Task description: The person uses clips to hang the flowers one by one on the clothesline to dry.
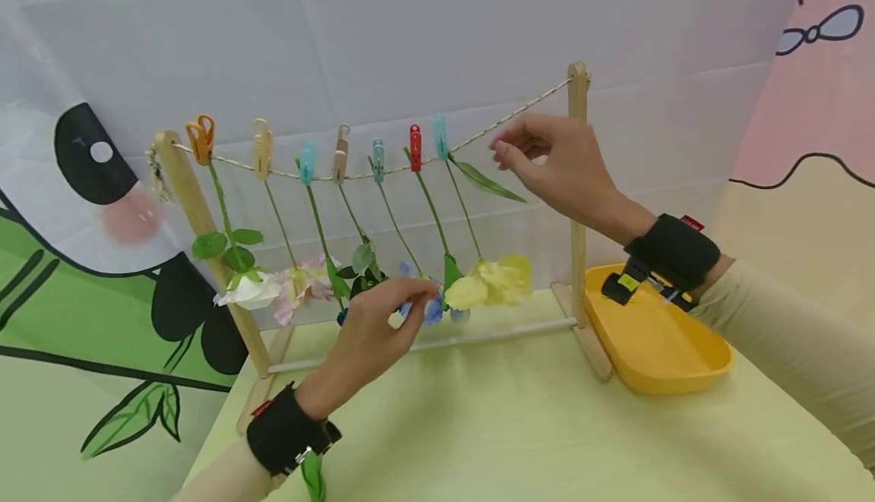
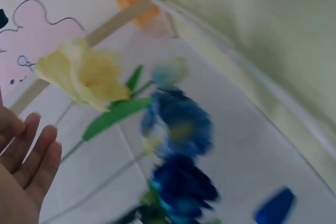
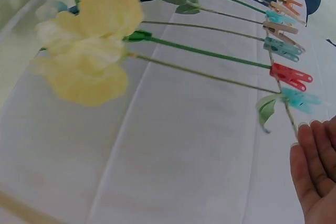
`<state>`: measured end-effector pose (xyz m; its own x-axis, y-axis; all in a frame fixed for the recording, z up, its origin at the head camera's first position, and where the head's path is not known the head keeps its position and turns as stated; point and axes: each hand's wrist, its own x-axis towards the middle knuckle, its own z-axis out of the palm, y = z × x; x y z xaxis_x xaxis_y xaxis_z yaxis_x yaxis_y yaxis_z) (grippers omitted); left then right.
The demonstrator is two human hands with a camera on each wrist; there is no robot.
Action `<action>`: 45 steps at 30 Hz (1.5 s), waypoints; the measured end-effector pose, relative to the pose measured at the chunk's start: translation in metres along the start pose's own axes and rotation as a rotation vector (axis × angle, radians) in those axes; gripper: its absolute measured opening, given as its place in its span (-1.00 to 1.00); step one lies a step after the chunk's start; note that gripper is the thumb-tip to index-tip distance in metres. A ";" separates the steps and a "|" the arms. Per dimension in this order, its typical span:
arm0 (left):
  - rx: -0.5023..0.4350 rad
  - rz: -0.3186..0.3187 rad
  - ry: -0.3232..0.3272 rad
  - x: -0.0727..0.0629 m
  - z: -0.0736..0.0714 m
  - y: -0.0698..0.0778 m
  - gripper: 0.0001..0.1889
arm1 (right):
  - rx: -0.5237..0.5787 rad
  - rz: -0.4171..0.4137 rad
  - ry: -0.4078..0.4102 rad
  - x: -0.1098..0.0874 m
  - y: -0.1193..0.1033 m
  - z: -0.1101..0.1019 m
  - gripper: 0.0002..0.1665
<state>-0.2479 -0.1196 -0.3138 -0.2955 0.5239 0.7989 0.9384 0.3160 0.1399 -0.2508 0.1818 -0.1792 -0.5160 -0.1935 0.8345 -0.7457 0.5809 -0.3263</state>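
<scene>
Several flowers hang head down from a rope (image 1: 485, 132), each held by a clothespin. My right hand (image 1: 557, 168) is beside the rope, just right of the last light-blue clothespin (image 1: 440, 137); its loosely bent fingers hold nothing. From that clothespin hangs a yellow flower (image 1: 506, 282) with a long leaf near the clip. Left of it, a red clothespin (image 1: 415, 149) grips a green stem. My left hand (image 1: 376, 323) is lower, in front of the blue flowers (image 2: 178, 124), overlapping them in the head view. In the left wrist view its fingers (image 2: 44, 156) are relaxed, with nothing between them.
A wooden frame holds the rope between its left post (image 1: 187, 191) and right post (image 1: 578, 183), with a white bar (image 1: 492, 334) low across it. At right stands a yellow tray (image 1: 663, 335). Something green (image 1: 313, 478) lies near my left wrist on the table (image 1: 519, 426).
</scene>
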 end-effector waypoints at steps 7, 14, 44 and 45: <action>0.133 -0.020 -0.209 -0.073 -0.037 -0.007 -0.71 | -0.145 0.014 0.048 -0.066 0.041 -0.043 -0.91; 0.171 -0.003 -0.383 -0.121 -0.064 -0.020 -0.57 | -0.336 0.197 -0.094 -0.120 0.087 -0.063 -0.93; 0.231 -0.214 -0.850 -0.178 -0.066 -0.026 -0.53 | -0.453 0.396 -0.968 -0.204 0.187 -0.040 -0.58; 0.230 -0.208 -0.833 -0.179 -0.066 -0.027 -0.54 | -0.452 0.381 -0.962 -0.204 0.185 -0.039 -0.60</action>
<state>-0.2086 -0.2739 -0.4225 -0.5746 0.8152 0.0725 0.8184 0.5731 0.0419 -0.2670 0.3601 -0.3925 -0.9331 -0.3577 -0.0381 -0.3500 0.9272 -0.1333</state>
